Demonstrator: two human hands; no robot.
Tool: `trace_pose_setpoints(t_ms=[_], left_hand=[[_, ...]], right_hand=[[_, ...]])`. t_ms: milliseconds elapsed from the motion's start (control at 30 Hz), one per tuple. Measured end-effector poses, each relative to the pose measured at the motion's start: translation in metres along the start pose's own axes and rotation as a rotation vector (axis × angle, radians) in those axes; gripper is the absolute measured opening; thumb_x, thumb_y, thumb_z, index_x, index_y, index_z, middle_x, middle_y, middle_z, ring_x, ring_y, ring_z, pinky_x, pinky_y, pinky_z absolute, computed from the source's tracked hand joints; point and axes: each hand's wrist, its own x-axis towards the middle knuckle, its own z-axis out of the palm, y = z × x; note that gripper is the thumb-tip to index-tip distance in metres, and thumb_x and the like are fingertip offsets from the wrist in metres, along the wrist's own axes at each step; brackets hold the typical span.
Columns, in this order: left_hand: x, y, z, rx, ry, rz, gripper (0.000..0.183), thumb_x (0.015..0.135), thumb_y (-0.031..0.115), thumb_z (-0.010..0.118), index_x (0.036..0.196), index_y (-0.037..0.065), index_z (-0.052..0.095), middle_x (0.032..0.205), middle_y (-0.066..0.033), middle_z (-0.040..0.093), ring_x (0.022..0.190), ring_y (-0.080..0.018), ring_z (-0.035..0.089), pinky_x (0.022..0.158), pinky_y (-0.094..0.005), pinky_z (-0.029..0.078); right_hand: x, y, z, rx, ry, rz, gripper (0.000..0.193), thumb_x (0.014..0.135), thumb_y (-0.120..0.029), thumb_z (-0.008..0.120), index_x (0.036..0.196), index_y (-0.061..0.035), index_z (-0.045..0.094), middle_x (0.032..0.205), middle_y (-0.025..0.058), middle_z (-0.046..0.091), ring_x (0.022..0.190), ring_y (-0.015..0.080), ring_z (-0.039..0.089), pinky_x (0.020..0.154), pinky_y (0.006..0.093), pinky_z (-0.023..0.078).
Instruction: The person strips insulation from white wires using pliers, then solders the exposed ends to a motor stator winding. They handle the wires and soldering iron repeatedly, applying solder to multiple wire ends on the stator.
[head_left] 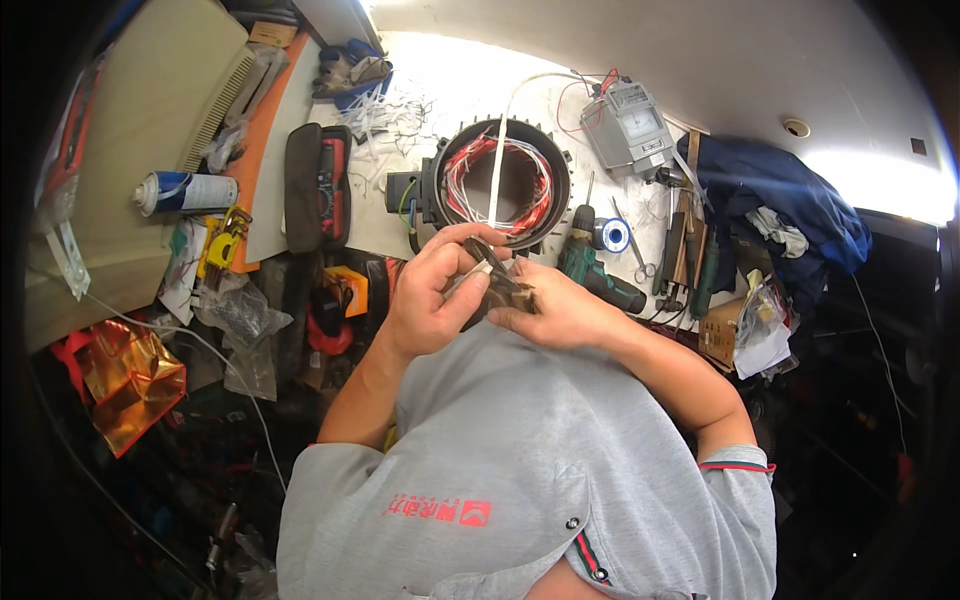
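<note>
A black motor stator housing (566,190) stands on the bench, red and white wires (455,190) lining its inner rim. Across its opening lies a white strip (498,165) that runs down toward my fingers. Just in front of the housing, my left hand (432,298) is closed, pinching a white end of strip between thumb and fingers. My right hand (565,308) is closed around a dark metal tool (508,280) with narrow jaws; its exact kind is partly hidden. The tool's upper end reaches the left fingers.
Right of the housing are a green drill (598,275), a solder spool (612,235), scissors (642,262) and a grey meter (632,128). To the left lie a multimeter (330,188) in its case, a spray can (188,192), and white strip scraps (390,118). Dark blue clothing (780,190) lies far right.
</note>
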Motion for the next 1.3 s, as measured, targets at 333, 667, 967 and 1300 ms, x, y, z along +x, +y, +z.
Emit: trace_pose_setpoints(t_ms=[333,667,967,1300], left_hand=[[-0.001,0.006,-0.009,-0.051,-0.030,-0.036,0.011,0.092,0.001,0.049,0.090,-0.004,0.058,0.129,-0.0233,0.054,0.110,-0.0234,0.063,0.096,-0.0363,0.051],[-0.001,-0.002,-0.001,-0.039,0.061,-0.071,0.009,0.095,0.002,0.054,0.094,-0.005,0.061,0.133,-0.0210,0.053,0.105,-0.0191,0.063,0.086,-0.0302,0.052],[-0.006,0.014,0.016,0.271,0.145,-0.304,0.009,0.098,0.004,0.052,0.105,-0.002,0.053,0.085,-0.0180,0.065,0.073,-0.0320,0.065,0.067,-0.0367,0.051],[-0.003,0.008,0.027,-0.185,0.309,-0.196,0.026,0.093,0.013,0.074,0.079,0.005,0.053,0.069,0.0055,0.052,0.063,0.0000,0.039,0.054,-0.0182,0.033]], right_hand=[[-0.010,-0.014,0.012,0.466,-0.086,0.134,0.034,0.097,-0.038,0.064,0.088,-0.0058,0.056,0.071,-0.0016,0.051,0.065,0.0102,0.047,0.060,0.0288,0.040],[-0.013,-0.013,0.011,0.307,0.133,0.184,0.038,0.095,-0.037,0.065,0.088,-0.0006,0.057,0.072,0.0076,0.059,0.062,0.0211,0.054,0.059,0.0366,0.045],[-0.007,-0.021,0.011,-0.043,0.201,0.297,0.042,0.094,-0.034,0.066,0.101,0.0064,0.061,0.089,0.0256,0.068,0.084,0.0374,0.066,0.075,0.0441,0.050],[-0.007,-0.008,0.005,0.323,0.041,0.123,0.037,0.093,-0.032,0.068,0.088,0.0036,0.062,0.074,0.0115,0.061,0.070,0.0188,0.054,0.066,0.0373,0.046]])
